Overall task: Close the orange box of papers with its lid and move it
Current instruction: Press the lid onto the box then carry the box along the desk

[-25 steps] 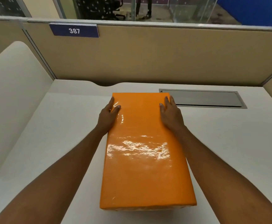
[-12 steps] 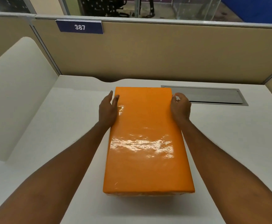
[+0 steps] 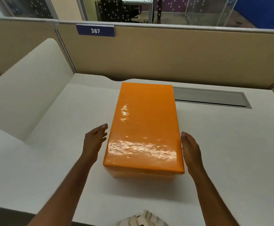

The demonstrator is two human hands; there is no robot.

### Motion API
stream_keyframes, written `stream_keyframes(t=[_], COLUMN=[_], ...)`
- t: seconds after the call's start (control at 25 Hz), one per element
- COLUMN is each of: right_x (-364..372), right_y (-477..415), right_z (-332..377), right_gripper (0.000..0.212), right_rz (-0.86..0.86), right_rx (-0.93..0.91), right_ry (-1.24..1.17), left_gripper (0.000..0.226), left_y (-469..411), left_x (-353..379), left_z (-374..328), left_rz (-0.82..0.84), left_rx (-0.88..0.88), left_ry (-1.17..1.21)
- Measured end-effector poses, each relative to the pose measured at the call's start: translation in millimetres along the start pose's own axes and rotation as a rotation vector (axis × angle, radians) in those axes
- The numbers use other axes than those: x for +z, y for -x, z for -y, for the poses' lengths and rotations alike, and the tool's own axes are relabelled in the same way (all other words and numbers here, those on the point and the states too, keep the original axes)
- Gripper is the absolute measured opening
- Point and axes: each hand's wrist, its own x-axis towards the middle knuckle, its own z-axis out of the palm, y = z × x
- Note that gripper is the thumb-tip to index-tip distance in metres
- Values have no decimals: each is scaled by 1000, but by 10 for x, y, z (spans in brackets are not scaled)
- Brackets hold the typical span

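The orange box (image 3: pixel 145 128) stands on the white desk (image 3: pixel 230 144) with its glossy orange lid on top, closed; the papers inside are hidden. My left hand (image 3: pixel 94 141) hovers just left of the box's near end, fingers apart, a small gap from its side. My right hand (image 3: pixel 190 148) is at the box's near right side, palm facing it, fingers straight; whether it touches the side I cannot tell. Neither hand grips the box.
A grey metal cable hatch (image 3: pixel 211 97) is set into the desk behind the box on the right. Beige partition walls (image 3: pixel 165 56) close the back, with a blue "387" sign (image 3: pixel 95 31). A white curved divider (image 3: pixel 27 88) stands at the left. Striped clothing (image 3: pixel 142 219) shows at the bottom edge.
Both hands have come off the far end of the lid and drawn back to the near sides of the box. The view has pulled back and tilted up.
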Motion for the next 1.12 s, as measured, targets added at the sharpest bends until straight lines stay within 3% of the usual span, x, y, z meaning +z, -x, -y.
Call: stream_keyframes(t=[0.16, 0.32, 0.48, 0.64, 0.8, 1.0, 1.12], right_x=[-77, -49, -17, 13, 140, 668, 1148], right_y=[196, 287, 343, 358, 318, 198, 29], right_z=[-186, -242, -219, -215, -106, 241, 540], right_gripper=[64, 57, 48, 46, 38, 42, 45], right_rz=[210, 330, 333, 270, 228, 195, 204], right_rx=[91, 99, 173, 202, 194, 152, 133], right_ry=[-260, -330, -455, -520, -565, -591, -604], left_gripper=[43, 40, 40, 53, 52, 57, 43], left_y=[306, 396, 459, 452, 284, -256, -705], left_x=[-31, 27, 25, 79, 11, -382, -704], left_z=[188, 318, 378, 461, 402, 88, -154], left_rz=[131, 329, 296, 254, 224, 261, 282], left_rx=[-72, -69, -157, -118, -126, -71, -31], left_ry=[123, 209, 381, 343, 357, 287, 291])
